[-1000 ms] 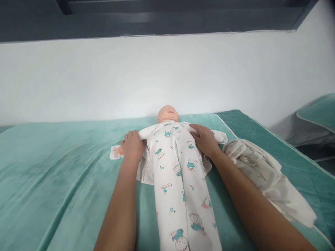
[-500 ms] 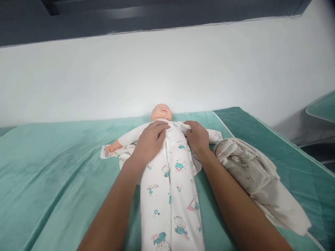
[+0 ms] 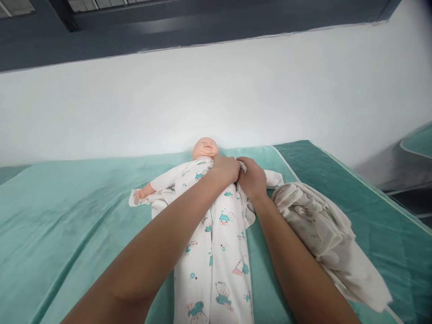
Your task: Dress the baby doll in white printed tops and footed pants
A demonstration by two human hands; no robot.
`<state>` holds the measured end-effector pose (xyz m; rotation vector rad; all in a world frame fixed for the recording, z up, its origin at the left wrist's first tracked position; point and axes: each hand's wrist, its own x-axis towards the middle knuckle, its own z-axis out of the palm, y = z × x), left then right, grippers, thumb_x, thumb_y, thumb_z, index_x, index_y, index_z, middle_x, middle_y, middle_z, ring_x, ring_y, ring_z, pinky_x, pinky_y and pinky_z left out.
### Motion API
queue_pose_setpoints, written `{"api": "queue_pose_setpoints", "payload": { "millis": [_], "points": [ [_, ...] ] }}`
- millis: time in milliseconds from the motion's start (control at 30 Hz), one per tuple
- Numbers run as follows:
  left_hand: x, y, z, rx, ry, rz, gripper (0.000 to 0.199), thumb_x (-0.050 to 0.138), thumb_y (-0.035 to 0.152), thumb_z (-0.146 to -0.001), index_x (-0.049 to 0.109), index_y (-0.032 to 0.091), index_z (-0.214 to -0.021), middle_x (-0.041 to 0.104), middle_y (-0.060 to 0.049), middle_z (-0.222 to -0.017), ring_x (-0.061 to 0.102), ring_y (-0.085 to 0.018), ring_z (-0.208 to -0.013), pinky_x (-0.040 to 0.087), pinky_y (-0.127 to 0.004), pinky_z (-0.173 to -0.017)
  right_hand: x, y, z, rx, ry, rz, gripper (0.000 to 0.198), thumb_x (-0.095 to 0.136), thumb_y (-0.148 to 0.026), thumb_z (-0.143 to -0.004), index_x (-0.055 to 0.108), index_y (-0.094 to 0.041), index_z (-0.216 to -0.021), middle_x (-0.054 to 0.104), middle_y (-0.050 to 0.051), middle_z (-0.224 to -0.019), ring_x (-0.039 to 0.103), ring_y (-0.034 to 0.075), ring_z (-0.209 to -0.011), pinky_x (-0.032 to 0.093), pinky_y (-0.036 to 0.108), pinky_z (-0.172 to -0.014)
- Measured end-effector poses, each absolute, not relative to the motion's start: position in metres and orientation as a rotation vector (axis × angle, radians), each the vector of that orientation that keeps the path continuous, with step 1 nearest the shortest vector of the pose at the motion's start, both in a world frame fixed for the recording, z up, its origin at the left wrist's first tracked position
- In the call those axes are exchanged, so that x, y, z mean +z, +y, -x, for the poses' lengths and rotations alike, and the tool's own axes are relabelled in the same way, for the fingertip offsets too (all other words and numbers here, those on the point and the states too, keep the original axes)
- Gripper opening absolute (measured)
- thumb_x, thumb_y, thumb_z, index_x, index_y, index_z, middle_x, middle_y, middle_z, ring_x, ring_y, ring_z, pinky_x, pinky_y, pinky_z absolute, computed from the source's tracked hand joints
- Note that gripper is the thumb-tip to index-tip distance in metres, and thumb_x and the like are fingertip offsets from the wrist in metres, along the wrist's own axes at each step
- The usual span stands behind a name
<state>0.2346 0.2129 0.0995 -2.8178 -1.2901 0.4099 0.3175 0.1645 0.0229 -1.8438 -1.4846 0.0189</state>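
A baby doll (image 3: 205, 148) lies on its back with its head toward the wall. Spread over its front is a white printed baby romper (image 3: 221, 220) with teal animals and houses. My left hand (image 3: 228, 168) reaches across the doll's chest, its fingers closed at the romper's edge. Close beside it, my right hand (image 3: 253, 177) is also closed, and a bit of white cloth shows between the two. The fingertips are largely hidden. The doll's arm (image 3: 145, 191) on the left pokes out over a printed sleeve; the arm on the right is covered.
A crumpled off-white cloth (image 3: 317, 225) lies to the right, beside my right forearm. Under everything is a green padded cover (image 3: 84, 216) with a raised fold on the left. A white wall (image 3: 189, 90) rises behind the doll's head, with a dark frame above it.
My left hand has moved right across the doll's chest to meet my right hand, which stays near the same spot. More of the printed chest now shows. The view has shifted slightly.
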Motion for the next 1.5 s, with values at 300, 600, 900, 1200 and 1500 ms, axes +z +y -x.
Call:
{"api": "queue_pose_setpoints", "payload": {
  "millis": [300, 600, 900, 1200, 1500],
  "points": [
    [0.115, 0.22, -0.223, 0.465, -1.305, 2.69, 0.043, 0.064, 0.009, -0.074, 0.065, 0.015, -0.117, 0.068, -0.017, -0.12, 0.063, -0.035, -0.111, 0.048, -0.048, -0.091, 0.011, 0.172, -0.326, 0.059, -1.283, 1.797, 0.045, 0.042, -0.01, -0.079, 0.062, -0.023, -0.117, 0.068, 0.007, -0.118, 0.062, 0.026, -0.105, 0.045, 0.037, -0.088],
    [0.094, 0.219, -0.234, 0.521, -1.055, 2.819, 0.033, 0.06, 0.015, -0.08, 0.067, 0.016, -0.112, 0.07, -0.015, -0.116, 0.064, -0.03, -0.11, 0.05, -0.04, -0.091, 0.006, 0.176, -0.328, 0.194, -1.29, 1.833, 0.035, 0.045, -0.019, -0.084, 0.064, -0.024, -0.113, 0.07, 0.008, -0.115, 0.063, 0.029, -0.105, 0.045, 0.04, -0.086],
    [0.083, 0.229, -0.234, 0.56, -0.911, 2.848, 0.04, 0.06, 0.013, -0.079, 0.06, 0.017, -0.119, 0.072, -0.013, -0.111, 0.068, -0.029, -0.101, 0.051, -0.039, -0.085, 0.005, 0.175, -0.332, 0.197, -1.236, 1.781, 0.04, 0.043, -0.012, -0.076, 0.065, -0.025, -0.106, 0.07, 0.005, -0.114, 0.062, 0.027, -0.103, 0.044, 0.04, -0.088],
    [0.117, 0.23, -0.212, 0.453, -0.887, 2.692, 0.037, 0.059, 0.008, -0.078, 0.059, 0.017, -0.114, 0.072, -0.013, -0.098, 0.067, -0.029, -0.096, 0.045, -0.037, -0.076, -0.005, 0.179, -0.349, 0.302, -1.045, 1.683, 0.037, 0.045, -0.012, -0.062, 0.065, -0.022, -0.091, 0.07, 0.005, -0.098, 0.06, 0.024, -0.087, 0.045, 0.037, -0.081],
    [0.136, 0.226, -0.186, 0.386, -0.9, 2.607, 0.036, 0.058, 0.006, -0.078, 0.059, 0.015, -0.112, 0.07, -0.013, -0.102, 0.065, -0.028, -0.098, 0.042, -0.034, -0.072, -0.019, 0.183, -0.363, 0.372, -0.924, 1.575, 0.037, 0.045, -0.014, -0.051, 0.064, -0.02, -0.083, 0.066, 0.005, -0.088, 0.058, 0.024, -0.083, 0.045, 0.042, -0.084]
  ]
}}
